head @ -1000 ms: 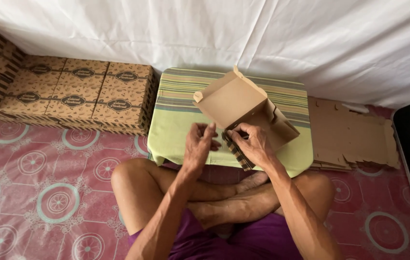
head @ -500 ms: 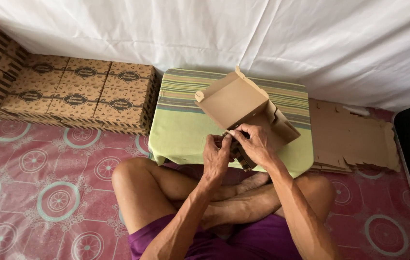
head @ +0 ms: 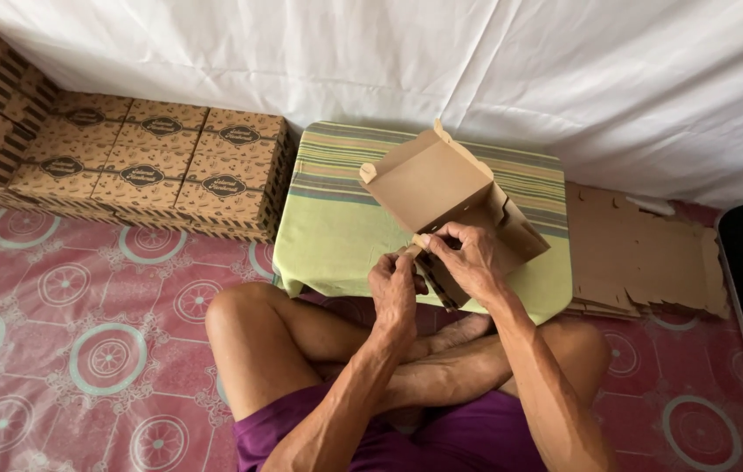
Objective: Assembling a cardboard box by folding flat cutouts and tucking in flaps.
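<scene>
The half-formed cardboard box (head: 445,197) sits on the small table with the green striped cloth (head: 336,227), its lid flap tilted up toward the far left and its near corner hanging over the table's near edge, where both hands meet it. The right hand (head: 467,258) pinches the near wall of the box between thumb and fingers, while the left hand (head: 393,288) is closed in a pinch on a small tab at that same corner — both are gripping cardboard, neither is loose. To do this fold well, it seems best to keep the right hand firm on the wall so the box does not swivel on the cloth, and let the left hand bend the tab along its scored crease rather than across it — a crooked fold would likely leave the corner gaping. The slot the tab meets is hidden behind the fingers, so its exact alignment cannot be told. To the left, finished printed boxes (head: 153,166) stand in rows on the patterned floor mat (head: 57,350); to the right, a stack of flat cardboard blanks (head: 642,253) lies just beside the table.
</scene>
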